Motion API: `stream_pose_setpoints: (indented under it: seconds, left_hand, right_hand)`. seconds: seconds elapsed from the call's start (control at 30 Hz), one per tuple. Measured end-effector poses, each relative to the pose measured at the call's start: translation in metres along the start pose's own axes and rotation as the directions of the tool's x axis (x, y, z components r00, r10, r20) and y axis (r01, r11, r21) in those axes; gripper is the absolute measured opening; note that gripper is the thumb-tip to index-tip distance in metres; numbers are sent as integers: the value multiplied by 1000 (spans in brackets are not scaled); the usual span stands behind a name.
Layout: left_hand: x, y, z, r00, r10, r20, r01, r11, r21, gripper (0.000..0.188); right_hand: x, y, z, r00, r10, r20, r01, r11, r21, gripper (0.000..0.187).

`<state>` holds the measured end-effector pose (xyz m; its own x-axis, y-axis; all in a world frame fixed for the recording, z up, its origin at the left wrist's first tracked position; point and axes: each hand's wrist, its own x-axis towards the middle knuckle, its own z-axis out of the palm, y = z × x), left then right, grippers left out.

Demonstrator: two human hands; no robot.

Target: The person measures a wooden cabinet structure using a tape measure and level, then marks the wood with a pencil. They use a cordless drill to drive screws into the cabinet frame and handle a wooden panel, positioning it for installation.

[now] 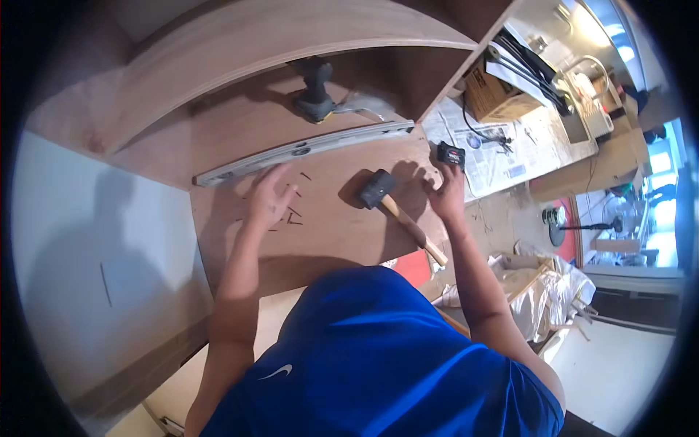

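Blue shirt fabric (386, 357) is being worn closest to the camera, and beyond it a wooden surface (328, 233) is being reached over by bare hands. By its left edge, the left hand (269, 200) is being held wide, with loose dark fasteners (305, 176) being scattered around it. Past the right edge, near the far right corner, a black tape measure (451, 155) is being met by the fingertips of the right hand (446, 193); whether it is being gripped cannot be told. Between the hands, a mallet (392, 206) is being supported, its handle being pointed toward the near right corner. Toward the far edge, a spirit level (328, 144) is being laid crosswise before a drill (315, 95).
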<state>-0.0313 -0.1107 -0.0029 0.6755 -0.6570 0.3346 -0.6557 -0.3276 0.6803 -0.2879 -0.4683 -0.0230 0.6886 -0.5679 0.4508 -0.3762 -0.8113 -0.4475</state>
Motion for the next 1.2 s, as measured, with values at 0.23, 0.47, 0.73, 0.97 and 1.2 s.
stream_pose_setpoints:
  seconds: [0.23,0.47,0.73,0.97,1.2]
  left_hand:
    - [-4,-15,5,997,-57,-48,68,960,271,53]
    - [23,-53,-38,844,-516,148,370,760,534,40]
    - [-29,66,-131,995,-77,-59,96,860,502,26]
    - [25,198,-229,926,185,-328,25,838,544,29]
    - [137,150,-262,946,252,-204,-106,835,540,37]
  right_hand:
    - [-2,25,-46,993,-25,113,28,999,-23,61]
    - [67,-26,55,896,-141,420,278,917,-285,72]
    - [104,-52,-35,809,-445,385,443,891,99,18]
    - [207,-135,-206,880,-475,-16,474,875,100,21]
    - [290,-139,-158,828,-559,41,559,829,15,27]
